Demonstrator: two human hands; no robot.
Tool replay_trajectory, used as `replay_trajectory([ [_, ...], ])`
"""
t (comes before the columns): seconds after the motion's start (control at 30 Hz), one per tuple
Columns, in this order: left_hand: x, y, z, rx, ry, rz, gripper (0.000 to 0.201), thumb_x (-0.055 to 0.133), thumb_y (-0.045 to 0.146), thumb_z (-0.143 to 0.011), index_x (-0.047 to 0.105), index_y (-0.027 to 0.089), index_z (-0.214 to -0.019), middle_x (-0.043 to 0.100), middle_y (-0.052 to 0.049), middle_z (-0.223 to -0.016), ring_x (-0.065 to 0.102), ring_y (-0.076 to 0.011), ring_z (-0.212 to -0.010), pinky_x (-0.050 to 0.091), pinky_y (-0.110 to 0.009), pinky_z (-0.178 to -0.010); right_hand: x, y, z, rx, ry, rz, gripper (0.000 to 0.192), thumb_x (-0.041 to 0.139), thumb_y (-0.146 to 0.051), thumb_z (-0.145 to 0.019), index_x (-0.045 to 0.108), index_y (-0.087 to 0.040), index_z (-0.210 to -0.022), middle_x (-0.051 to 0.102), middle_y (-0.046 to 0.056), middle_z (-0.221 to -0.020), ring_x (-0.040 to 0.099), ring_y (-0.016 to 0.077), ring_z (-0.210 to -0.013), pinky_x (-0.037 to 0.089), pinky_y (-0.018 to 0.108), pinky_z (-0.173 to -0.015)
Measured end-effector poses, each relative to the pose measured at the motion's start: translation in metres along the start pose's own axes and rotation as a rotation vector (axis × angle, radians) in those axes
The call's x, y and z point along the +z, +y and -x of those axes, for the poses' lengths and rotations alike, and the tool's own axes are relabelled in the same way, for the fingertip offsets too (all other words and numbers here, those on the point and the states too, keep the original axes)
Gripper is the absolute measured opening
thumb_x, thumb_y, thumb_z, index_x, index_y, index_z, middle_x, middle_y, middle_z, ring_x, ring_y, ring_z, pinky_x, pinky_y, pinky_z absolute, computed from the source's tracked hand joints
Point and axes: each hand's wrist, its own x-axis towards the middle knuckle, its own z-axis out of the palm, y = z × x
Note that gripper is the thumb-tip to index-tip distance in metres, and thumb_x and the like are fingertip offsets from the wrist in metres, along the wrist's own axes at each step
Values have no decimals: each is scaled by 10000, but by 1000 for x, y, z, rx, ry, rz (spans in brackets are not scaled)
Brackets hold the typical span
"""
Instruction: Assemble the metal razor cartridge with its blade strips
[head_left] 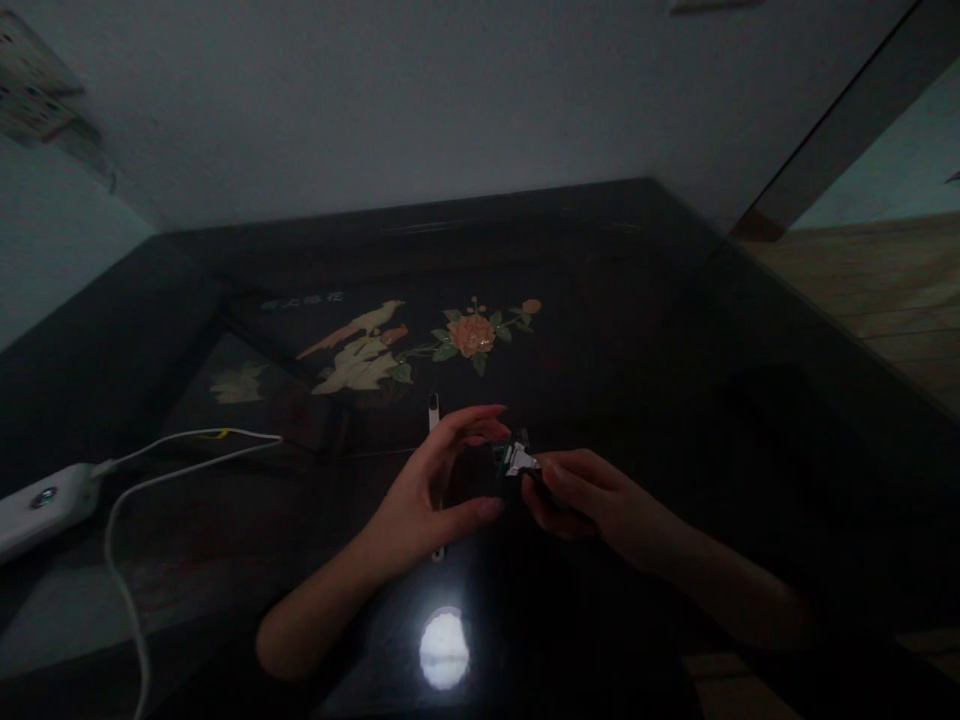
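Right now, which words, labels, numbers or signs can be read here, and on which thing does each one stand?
Pale characters on the dark table, left of the inlaid bird: too blurred to read.
Small dark object in the right hand, beside the left hand: no text readable.

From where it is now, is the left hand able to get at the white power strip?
Probably yes: the left hand is open and holds nothing, and only bare dark tabletop and white cables lie between it and the power strip.

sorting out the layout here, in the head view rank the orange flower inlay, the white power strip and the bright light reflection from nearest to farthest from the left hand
1. Bright light reflection, just below the left hand.
2. Orange flower inlay, above the hand on the dark table.
3. White power strip, far left edge.
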Motion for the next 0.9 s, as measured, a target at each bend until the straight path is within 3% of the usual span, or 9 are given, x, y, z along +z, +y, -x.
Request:
replay_trajectory([
  [0.13, -2, 0, 2, -18, -68, 6, 539, 765, 334, -773, 564, 279, -1270, 606, -50, -1230, 543, -241, -1162, 398, -343, -1004, 0, 0, 0, 11, -30, 14, 513, 519, -626, -879, 573, -139, -726, 403, -54, -571, 273, 61, -477, 166, 206, -410],
  [0.27, -1, 4, -1, 23, -45, -21, 396, 747, 333, -795, 640, 271, -1171, 636, -30, -1152, 571, -218, -1102, 414, -309, -964, -1, 0, 0, 7, -44, -10, 507, 508, -605, -897, 589, -130, -740, 383, -59, -563, 271, 59, -471, 158, 208, -407],
  [0.5, -2, 5, -1, 16, -55, 0, 375, 743, 324, -806, 645, 296, -1167, 654, -5, -1134, 583, -181, -1073, 423, -262, -933, -1, 1, 0, -8, -66, 3, 490, 491, -577, -920, 580, -130, -740, 406, -53, -576, 278, 57, -468, 162, 208, -398],
  [0.9, -1, 4, 0, 43, -49, -38, 355, 758, 318, -788, 652, 272, -1123, 645, -11, -1085, 578, -186, -1038, 417, -279, -920, 1, -3, 0, 4, -70, -3, 480, 536, -592, -886, 496, -162, -677, 373, -73, -561, 233, 48, -439, 147, 211, -393],
])
